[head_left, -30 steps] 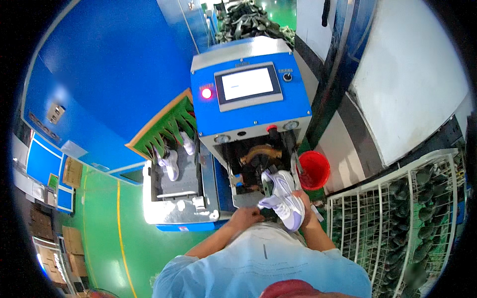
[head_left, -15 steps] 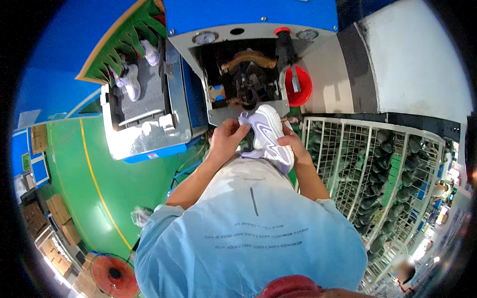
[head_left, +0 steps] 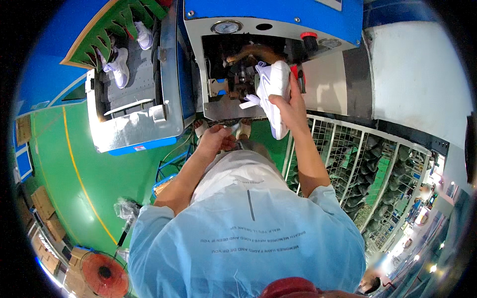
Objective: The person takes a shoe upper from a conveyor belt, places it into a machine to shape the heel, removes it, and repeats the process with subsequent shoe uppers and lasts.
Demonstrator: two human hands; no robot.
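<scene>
While the right hand [head_left: 294, 110] grips a white and lilac shoe [head_left: 271, 82] from the sole side, thumb across the near face, the left hand [head_left: 214, 142] is lower, off the shoe, fingers drawn in. Cannot tell whether anything small is pinched there. Shoe is before the dark opening [head_left: 242, 77] of a blue machine [head_left: 273, 10], sole turned rightward. Loose pale strip [head_left: 250, 102] juts from its left side; best kept off the metal lip [head_left: 226, 110] below it. One-handed hold looks firm but might let the shoe twist; both hands would likely steady it. Upper probably soft, so pressure better put on the sole. Fingers best kept clear of the opening's curved brown part [head_left: 261, 49] and metalwork. Overhead, a gauge [head_left: 226, 27] and red button [head_left: 308, 37]; wrist should avoid knocking the button. Behind the right hand, red bucket [head_left: 294, 69], mostly hidden. Right: white wire rack [head_left: 387, 140], dark pieces inside. Left: tray [head_left: 134, 94], two more shoes [head_left: 119, 69] by green flaps [head_left: 130, 22]. Lower left, red fan [head_left: 92, 270].
</scene>
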